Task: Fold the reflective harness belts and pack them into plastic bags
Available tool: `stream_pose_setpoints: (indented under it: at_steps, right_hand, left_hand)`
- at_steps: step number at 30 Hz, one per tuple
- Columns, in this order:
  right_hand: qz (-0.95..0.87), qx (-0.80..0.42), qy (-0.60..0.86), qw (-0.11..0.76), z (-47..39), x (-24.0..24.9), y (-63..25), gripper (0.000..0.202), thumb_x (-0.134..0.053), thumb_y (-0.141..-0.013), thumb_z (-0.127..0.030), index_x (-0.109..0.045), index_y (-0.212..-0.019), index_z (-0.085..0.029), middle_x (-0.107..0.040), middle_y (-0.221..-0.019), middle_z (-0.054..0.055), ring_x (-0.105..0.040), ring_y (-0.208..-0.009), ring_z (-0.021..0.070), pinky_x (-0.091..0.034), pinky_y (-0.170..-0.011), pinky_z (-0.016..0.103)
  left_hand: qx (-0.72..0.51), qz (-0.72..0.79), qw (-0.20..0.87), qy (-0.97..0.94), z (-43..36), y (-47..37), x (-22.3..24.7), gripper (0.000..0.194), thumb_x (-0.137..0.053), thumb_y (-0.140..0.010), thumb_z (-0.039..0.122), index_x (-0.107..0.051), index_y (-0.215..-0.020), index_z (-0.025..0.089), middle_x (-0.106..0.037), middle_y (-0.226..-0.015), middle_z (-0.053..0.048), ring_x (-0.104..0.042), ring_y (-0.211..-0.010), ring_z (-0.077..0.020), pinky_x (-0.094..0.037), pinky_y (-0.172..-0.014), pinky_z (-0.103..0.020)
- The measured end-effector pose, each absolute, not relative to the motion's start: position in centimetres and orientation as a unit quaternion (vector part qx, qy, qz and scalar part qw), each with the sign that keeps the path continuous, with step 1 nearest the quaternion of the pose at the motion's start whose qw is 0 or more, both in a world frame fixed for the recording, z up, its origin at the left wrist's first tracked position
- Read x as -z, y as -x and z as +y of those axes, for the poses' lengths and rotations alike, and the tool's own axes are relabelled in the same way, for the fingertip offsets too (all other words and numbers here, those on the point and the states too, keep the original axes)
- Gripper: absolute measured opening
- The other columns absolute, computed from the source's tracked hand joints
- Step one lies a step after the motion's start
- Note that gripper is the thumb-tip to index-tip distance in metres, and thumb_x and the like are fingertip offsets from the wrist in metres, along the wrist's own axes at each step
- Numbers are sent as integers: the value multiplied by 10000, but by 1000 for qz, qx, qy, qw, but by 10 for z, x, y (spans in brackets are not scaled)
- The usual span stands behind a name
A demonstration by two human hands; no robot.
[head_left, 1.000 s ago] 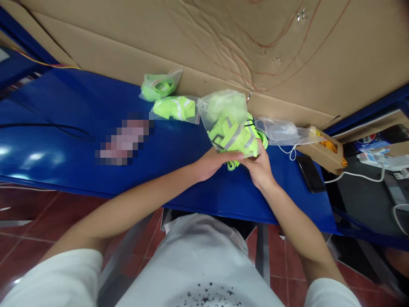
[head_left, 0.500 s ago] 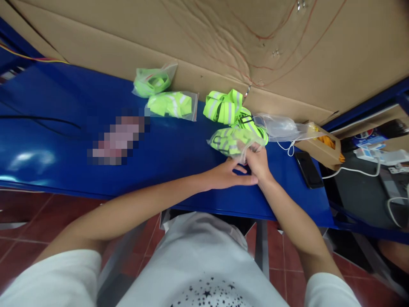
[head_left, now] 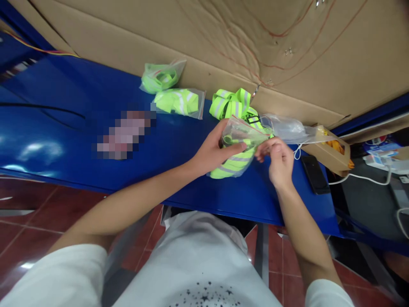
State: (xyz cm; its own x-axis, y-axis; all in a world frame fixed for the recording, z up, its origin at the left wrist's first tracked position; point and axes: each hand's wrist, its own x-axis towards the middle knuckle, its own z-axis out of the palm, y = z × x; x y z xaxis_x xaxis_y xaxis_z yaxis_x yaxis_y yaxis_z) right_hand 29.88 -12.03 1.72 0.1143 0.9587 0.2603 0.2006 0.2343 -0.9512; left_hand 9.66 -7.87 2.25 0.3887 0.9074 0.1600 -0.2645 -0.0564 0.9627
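My left hand [head_left: 212, 147] grips a clear zip bag [head_left: 241, 128] with a folded lime-green reflective strap [head_left: 234, 164] inside, its thumb across the front. The bag's red-lined mouth is at the top, tilted down to the right. At the mouth's right corner is my right hand [head_left: 281, 164], fingers curled in a pinch on the bag's edge; the exact contact is partly hidden. Just behind the bag lies a loose lime-green reflective strap [head_left: 228, 104] with black buckles. Further left rest two more bagged straps, one green bundle [head_left: 159, 79] and another with grey bands [head_left: 177, 102].
Crumpled clear plastic bags [head_left: 284, 128] and a cardboard box [head_left: 332, 151] with yellow contents lie right of the straps. A black phone [head_left: 315, 175] with a white cable nearby is on the blue table [head_left: 179, 140]. Cardboard [head_left: 128, 34] walls the back; a blurred-out patch is at left.
The bag has turned upright, its mouth now facing away from me. My left hand has moved up to its left side; my right hand has shifted right to its corner.
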Motion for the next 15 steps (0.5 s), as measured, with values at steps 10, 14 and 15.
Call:
stream_pose_setpoints:
  at_steps: [10,14,15]
  right_hand:
    - [-523,-427,495,547,-105,-3,-302,258,-849,-814,-452,-703,-949,-288,-634,-793,-24,-545,-637,131,-456,-560,279]
    - [-580,-338,495,552,-107,-5,-304,242,-820,-852,-465,-716,-976,-285,-679,-870,-10,-566,-671,137,-478,-612,295]
    - [-595,-314,498,547,-108,-6,-304,254,-806,-862,-487,-716,-983,-282,-687,-889,-3,-570,-681,140,-488,-629,303]
  left_hand:
    - [-382,301,767,-419,-64,-102,-6,498,-924,-693,529,-802,-993,151,-814,-992,-96,-770,-913,-265,-597,-898,-387]
    - [-393,302,772,-399,-60,-101,-3,482,-957,-658,480,-806,-986,161,-820,-1002,-91,-774,-908,-264,-606,-900,-387]
    - [-388,299,774,-400,-60,-101,-4,483,-950,-668,488,-808,-993,160,-820,-1003,-93,-775,-913,-265,-606,-902,-388]
